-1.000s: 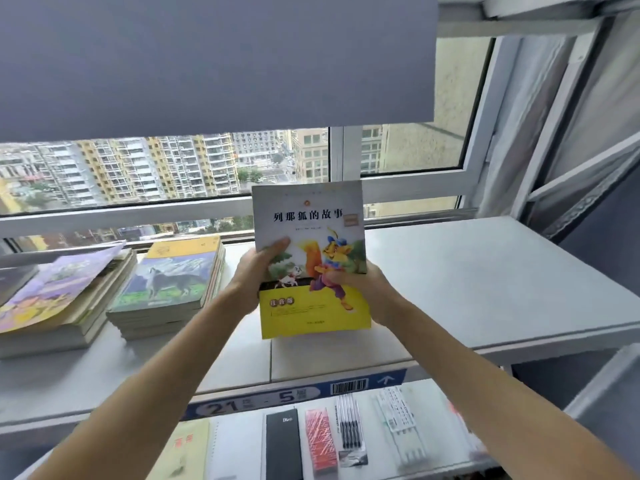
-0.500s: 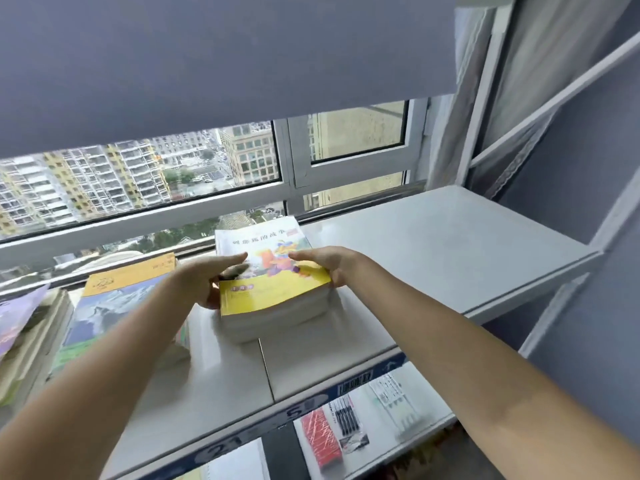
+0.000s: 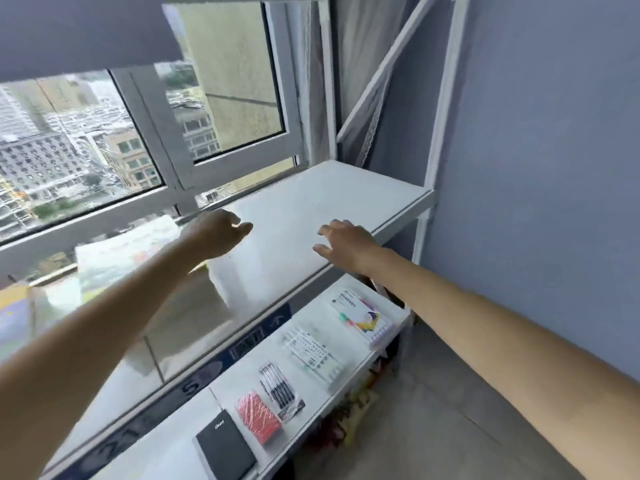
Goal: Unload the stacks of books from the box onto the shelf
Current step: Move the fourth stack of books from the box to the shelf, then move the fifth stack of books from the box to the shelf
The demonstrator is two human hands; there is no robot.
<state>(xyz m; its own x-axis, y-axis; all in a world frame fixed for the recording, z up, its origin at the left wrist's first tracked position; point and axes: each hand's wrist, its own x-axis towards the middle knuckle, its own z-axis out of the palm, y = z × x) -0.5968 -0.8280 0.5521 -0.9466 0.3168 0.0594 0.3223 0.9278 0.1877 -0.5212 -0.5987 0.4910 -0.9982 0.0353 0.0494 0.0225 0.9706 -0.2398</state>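
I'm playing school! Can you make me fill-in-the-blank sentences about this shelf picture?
1. Both the left hand and the right hand hold ____.
2. The stack of books lies on the ____ shelf.
3. The notebook beside the red packet is ____.

Missing words: nothing; upper; black

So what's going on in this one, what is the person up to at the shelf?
A person is putting stacks of books on a white shelf by a window. At this moment both hands are empty: the left hand hangs loosely curled and the right hand is spread, both above the bare right part of the shelf. A blurred stack of books lies on the shelf behind the left forearm. On the lower shelf lie stationery packs, among them a pack of pens and a black notebook. The box is not in view.
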